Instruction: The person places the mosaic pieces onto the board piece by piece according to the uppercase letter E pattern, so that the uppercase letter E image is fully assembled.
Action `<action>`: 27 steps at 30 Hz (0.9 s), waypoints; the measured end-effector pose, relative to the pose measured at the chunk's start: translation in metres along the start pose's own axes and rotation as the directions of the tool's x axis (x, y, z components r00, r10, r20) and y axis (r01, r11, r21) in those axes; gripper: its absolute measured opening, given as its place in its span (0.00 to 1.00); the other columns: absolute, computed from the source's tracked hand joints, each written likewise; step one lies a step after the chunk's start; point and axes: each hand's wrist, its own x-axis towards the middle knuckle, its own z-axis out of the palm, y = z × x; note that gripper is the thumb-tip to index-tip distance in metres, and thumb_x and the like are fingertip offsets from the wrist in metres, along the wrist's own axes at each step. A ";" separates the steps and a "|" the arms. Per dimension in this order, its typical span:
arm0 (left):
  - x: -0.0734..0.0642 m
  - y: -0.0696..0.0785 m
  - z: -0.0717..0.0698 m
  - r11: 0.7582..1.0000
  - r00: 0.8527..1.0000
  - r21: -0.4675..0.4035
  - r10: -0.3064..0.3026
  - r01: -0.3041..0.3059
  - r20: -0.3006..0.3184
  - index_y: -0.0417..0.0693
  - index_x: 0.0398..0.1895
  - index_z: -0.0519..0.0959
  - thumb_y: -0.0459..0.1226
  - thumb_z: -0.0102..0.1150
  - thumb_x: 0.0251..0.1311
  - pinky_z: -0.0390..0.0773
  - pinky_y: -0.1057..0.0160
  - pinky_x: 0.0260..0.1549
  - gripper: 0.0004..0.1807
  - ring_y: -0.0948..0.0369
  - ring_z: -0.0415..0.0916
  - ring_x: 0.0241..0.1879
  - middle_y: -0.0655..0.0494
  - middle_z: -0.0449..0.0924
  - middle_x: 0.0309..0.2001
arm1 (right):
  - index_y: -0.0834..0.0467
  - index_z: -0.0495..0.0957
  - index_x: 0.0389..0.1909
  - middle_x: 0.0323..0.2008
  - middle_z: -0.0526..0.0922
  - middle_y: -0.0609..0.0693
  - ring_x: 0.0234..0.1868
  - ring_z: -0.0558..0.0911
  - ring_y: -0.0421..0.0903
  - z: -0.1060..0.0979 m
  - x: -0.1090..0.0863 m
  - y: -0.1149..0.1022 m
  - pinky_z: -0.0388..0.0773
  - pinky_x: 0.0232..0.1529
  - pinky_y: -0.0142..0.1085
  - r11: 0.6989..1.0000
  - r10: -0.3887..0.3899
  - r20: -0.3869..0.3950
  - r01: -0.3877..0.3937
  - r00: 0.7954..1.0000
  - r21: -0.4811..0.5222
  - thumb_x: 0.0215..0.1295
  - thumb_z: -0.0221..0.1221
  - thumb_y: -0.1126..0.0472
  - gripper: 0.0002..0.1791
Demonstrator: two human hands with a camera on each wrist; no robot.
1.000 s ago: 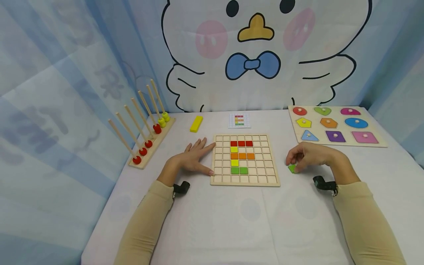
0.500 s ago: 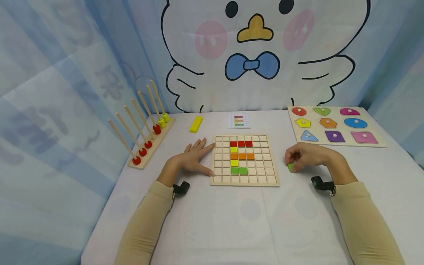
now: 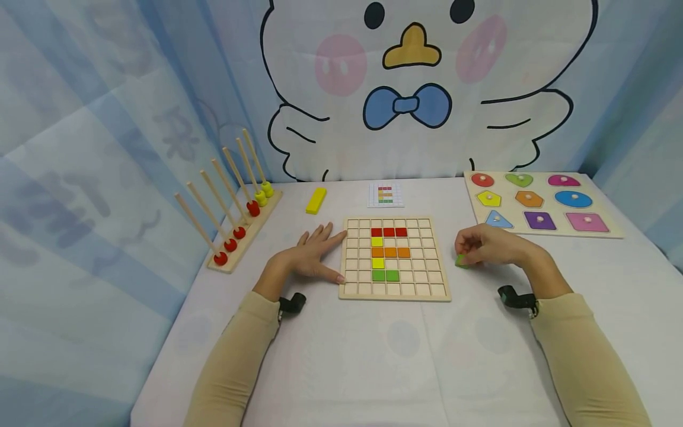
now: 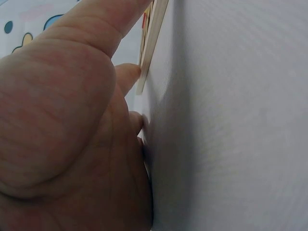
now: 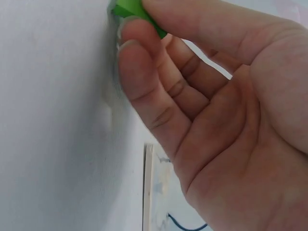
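A wooden grid board (image 3: pixel 421 289) lies flat on the white table, with red, yellow, orange and green square tiles set in its cells. Two green tiles (image 3: pixel 385 276) sit side by side in the lowest coloured row. Fingers spread, my left hand (image 3: pixel 312 255) rests at the board's left edge, thumb and index fingertip touching its frame; the left wrist view shows this edge (image 4: pixel 155 36) too. Right of the board, my right hand (image 3: pixel 491 246) pinches a green tile (image 5: pixel 132 8) between thumb and fingers, low over the tabletop. Part of that tile is hidden by the fingers.
A small card (image 3: pixel 386 194) printed with a coloured grid pattern lies behind the board. A yellow block (image 3: pixel 316 200) is left of it. A peg stand with beads (image 3: pixel 256 222) stands far left; a shape puzzle board (image 3: pixel 544 204) lies at back right.
My right hand has moved slightly left and away from me, toward the grid board, with the green tile in its fingers. The left hand has stayed in place.
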 end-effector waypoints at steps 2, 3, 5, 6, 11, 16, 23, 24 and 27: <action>0.000 0.000 0.000 1.000 1.000 -0.004 0.000 0.000 -0.001 0.68 0.86 0.40 0.69 0.70 0.51 0.23 0.40 0.79 0.66 0.50 0.18 0.84 0.50 0.22 0.85 | 0.61 0.79 0.39 0.31 0.79 0.53 0.31 0.78 0.48 0.001 0.000 -0.003 0.78 0.33 0.36 0.999 -0.011 -0.021 0.012 1.000 0.036 0.65 0.68 0.67 0.07; 0.000 0.001 0.000 1.000 1.000 -0.002 0.000 0.000 -0.001 0.68 0.86 0.40 0.69 0.70 0.51 0.23 0.40 0.79 0.66 0.50 0.18 0.84 0.49 0.22 0.85 | 0.62 0.79 0.40 0.31 0.80 0.54 0.31 0.78 0.49 0.001 0.000 -0.005 0.78 0.34 0.36 0.998 -0.021 -0.031 0.023 0.999 0.052 0.66 0.67 0.67 0.07; 0.000 0.000 0.000 1.000 1.000 0.001 0.000 0.000 -0.002 0.68 0.86 0.40 0.69 0.70 0.51 0.23 0.40 0.79 0.66 0.50 0.18 0.84 0.49 0.22 0.85 | 0.62 0.79 0.41 0.32 0.80 0.55 0.32 0.79 0.50 0.002 0.000 -0.007 0.79 0.35 0.36 0.996 -0.049 -0.058 0.053 0.997 0.078 0.68 0.66 0.67 0.06; 0.000 0.000 0.000 1.000 1.000 0.002 0.001 -0.001 -0.002 0.68 0.86 0.40 0.69 0.70 0.51 0.23 0.40 0.79 0.66 0.50 0.18 0.84 0.49 0.23 0.85 | 0.63 0.79 0.41 0.33 0.81 0.56 0.32 0.80 0.50 0.002 0.000 -0.008 0.80 0.36 0.36 0.994 -0.061 -0.072 0.068 0.996 0.087 0.69 0.65 0.68 0.05; -0.001 0.000 0.000 1.000 1.000 -0.001 0.008 -0.008 -0.003 0.68 0.86 0.40 0.69 0.70 0.51 0.23 0.40 0.79 0.66 0.49 0.18 0.84 0.49 0.23 0.85 | 0.62 0.79 0.43 0.36 0.82 0.58 0.35 0.81 0.51 0.005 0.003 -0.010 0.81 0.38 0.35 0.987 -0.090 -0.134 0.107 0.987 0.122 0.71 0.63 0.66 0.04; -0.001 0.000 0.000 1.000 1.000 -0.006 0.010 -0.010 -0.004 0.68 0.86 0.40 0.69 0.71 0.50 0.23 0.40 0.79 0.67 0.49 0.18 0.84 0.49 0.23 0.85 | 0.61 0.79 0.44 0.36 0.82 0.58 0.36 0.81 0.50 0.009 0.008 -0.013 0.81 0.39 0.34 0.989 -0.079 -0.182 0.100 0.980 0.109 0.72 0.64 0.63 0.06; 0.000 -0.001 0.001 1.000 1.000 0.006 0.011 -0.011 -0.009 0.68 0.86 0.40 0.70 0.70 0.51 0.23 0.39 0.79 0.66 0.49 0.18 0.84 0.50 0.23 0.85 | 0.60 0.82 0.45 0.39 0.83 0.57 0.36 0.81 0.49 0.015 0.014 -0.018 0.82 0.39 0.34 0.991 -0.095 -0.249 0.116 0.964 0.073 0.72 0.64 0.62 0.06; 0.000 -0.001 0.001 1.000 1.000 0.007 0.011 -0.011 -0.010 0.68 0.86 0.40 0.70 0.70 0.51 0.23 0.39 0.79 0.66 0.50 0.18 0.84 0.50 0.23 0.85 | 0.60 0.82 0.46 0.39 0.84 0.57 0.36 0.81 0.49 0.016 0.014 -0.019 0.81 0.39 0.34 0.990 -0.099 -0.252 0.120 0.963 0.071 0.72 0.65 0.62 0.07; 0.001 -0.001 0.001 1.000 1.000 0.009 0.011 -0.011 -0.012 0.69 0.86 0.40 0.70 0.70 0.50 0.23 0.40 0.79 0.66 0.50 0.18 0.84 0.50 0.23 0.85 | 0.61 0.83 0.47 0.40 0.84 0.57 0.36 0.81 0.49 0.020 0.016 -0.023 0.81 0.39 0.34 0.986 -0.126 -0.250 0.148 0.960 0.072 0.72 0.65 0.63 0.08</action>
